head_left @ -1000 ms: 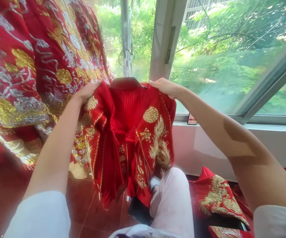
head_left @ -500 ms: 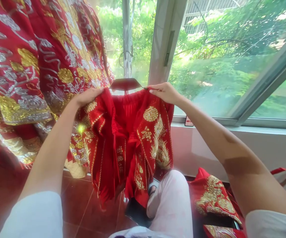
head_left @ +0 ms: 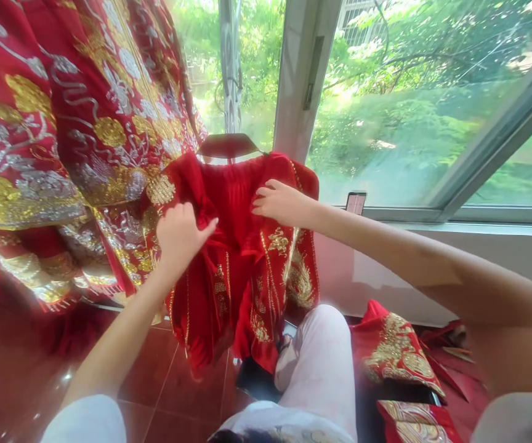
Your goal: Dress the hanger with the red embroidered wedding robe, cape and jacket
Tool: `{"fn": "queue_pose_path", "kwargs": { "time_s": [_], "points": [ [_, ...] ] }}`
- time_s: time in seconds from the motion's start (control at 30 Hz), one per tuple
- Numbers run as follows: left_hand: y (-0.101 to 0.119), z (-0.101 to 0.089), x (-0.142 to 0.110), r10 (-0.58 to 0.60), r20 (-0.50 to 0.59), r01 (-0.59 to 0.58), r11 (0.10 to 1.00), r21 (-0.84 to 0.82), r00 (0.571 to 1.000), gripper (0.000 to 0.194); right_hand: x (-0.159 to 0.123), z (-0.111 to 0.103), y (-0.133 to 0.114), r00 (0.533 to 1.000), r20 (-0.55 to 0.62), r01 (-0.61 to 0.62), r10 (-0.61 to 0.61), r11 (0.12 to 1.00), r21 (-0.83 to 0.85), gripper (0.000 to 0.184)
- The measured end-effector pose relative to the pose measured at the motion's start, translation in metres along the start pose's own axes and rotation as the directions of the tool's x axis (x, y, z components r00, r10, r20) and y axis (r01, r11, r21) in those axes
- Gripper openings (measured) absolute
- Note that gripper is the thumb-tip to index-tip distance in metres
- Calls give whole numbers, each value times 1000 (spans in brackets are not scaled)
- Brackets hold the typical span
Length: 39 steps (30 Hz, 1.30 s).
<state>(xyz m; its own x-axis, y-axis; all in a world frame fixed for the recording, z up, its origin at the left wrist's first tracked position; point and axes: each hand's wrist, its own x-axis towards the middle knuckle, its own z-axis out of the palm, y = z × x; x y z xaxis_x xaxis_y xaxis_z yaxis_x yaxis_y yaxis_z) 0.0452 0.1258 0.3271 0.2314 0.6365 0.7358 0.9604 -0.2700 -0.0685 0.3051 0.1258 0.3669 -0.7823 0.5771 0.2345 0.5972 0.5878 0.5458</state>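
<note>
A red jacket [head_left: 233, 209] with gold embroidery hangs in front of me on a dark hanger [head_left: 227, 146], its front parted. My left hand [head_left: 180, 237] is over the left front panel, thumb stretched out and apart from the fingers, whose tips are partly hidden. On the opposite panel, near the neck opening, my right hand [head_left: 282, 202] has its fingers bent and slightly apart. Both hands lie against or just in front of the cloth; no firm hold on it shows.
Large red garments [head_left: 109, 129] with gold and silver embroidery hang at left. A phone [head_left: 355, 203] leans at the window sill. Folded red embroidered pieces [head_left: 402, 354] lie at lower right, beside my knee [head_left: 328, 332]. Red tiles [head_left: 192, 394] cover the floor.
Both hands have left the jacket's shoulders, where they pinched the cloth. They have moved down and inward onto the front panels. The jacket still hangs on the hanger.
</note>
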Motion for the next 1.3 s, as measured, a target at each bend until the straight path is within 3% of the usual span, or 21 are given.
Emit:
{"fn": "queue_pose_path", "kwargs": {
  "time_s": [0.1, 0.2, 0.27, 0.37, 0.43, 0.47, 0.57, 0.67, 0.73, 0.83, 0.9, 0.97, 1.03, 1.1, 1.2, 1.3],
  "points": [
    [-3, 11, -5, 100, 160, -102, 995, 4, 982, 29, 0, 7, 4, 993, 114, -8, 17, 996, -86, 24],
    [-22, -3, 1, 16, 244, 16, 991, -129, 970, 22, 0, -4, 6, 996, 84, 14, -20, 997, 78, 26],
    [-33, -24, -1, -100, 205, 140, 972, -190, 974, 25, 5, -14, 3, 999, 26, -44, 39, 972, 230, 28],
    [-35, -51, -10, -157, 55, 165, 962, -216, 986, 30, 23, -22, -8, 957, -66, -238, 284, 892, 384, 38],
    [-30, -55, -15, -117, 73, 132, 955, -265, 990, 31, 37, -20, -14, 925, -56, -333, 375, 873, 356, 39],
    [-27, -51, -16, -91, 109, 121, 944, -308, 990, 32, 43, -17, -16, 931, -26, -341, 364, 892, 296, 38],
    [-19, -26, -16, -57, 179, 135, 877, -460, 982, 29, 52, -5, -19, 972, 87, -222, 216, 973, 67, 26],
    [-13, 7, -22, -162, 168, 230, 781, -580, 972, 18, 42, 7, -25, 987, 89, -135, 137, 990, -30, 21],
    [-5, 27, -37, -257, 156, 296, 717, -631, 954, 21, 29, 12, -37, 984, 35, -171, 173, 984, -44, 25],
    [13, 61, -78, -392, 133, 368, 616, -696, 910, 43, 9, 22, -74, 953, -140, -272, 268, 962, -11, 28],
    [28, 88, -111, -459, 143, 400, 533, -745, 877, 39, -1, 36, -106, 924, -268, -257, 274, 962, 96, 25],
    [42, 118, -140, -419, 194, 393, 464, -794, 887, 22, -7, 60, -139, 919, -295, -188, 261, 949, 253, 24],
    [51, 148, -159, -347, 228, 367, 414, -833, 910, 11, -7, 91, -165, 916, -239, -208, 323, 891, 403, 25],
    [58, 172, -165, -322, 242, 359, 381, -852, 915, 13, -4, 124, -181, 892, -147, -300, 428, 803, 516, 32],
    [66, 196, -159, -372, 242, 380, 362, -852, 896, 26, 2, 162, -191, 826, -28, -428, 563, 660, 617, 41],
    [75, 210, -147, -458, 237, 420, 354, -836, 857, 38, 3, 178, -192, 758, 8, -479, 652, 548, 686, 44]
  ]
}}
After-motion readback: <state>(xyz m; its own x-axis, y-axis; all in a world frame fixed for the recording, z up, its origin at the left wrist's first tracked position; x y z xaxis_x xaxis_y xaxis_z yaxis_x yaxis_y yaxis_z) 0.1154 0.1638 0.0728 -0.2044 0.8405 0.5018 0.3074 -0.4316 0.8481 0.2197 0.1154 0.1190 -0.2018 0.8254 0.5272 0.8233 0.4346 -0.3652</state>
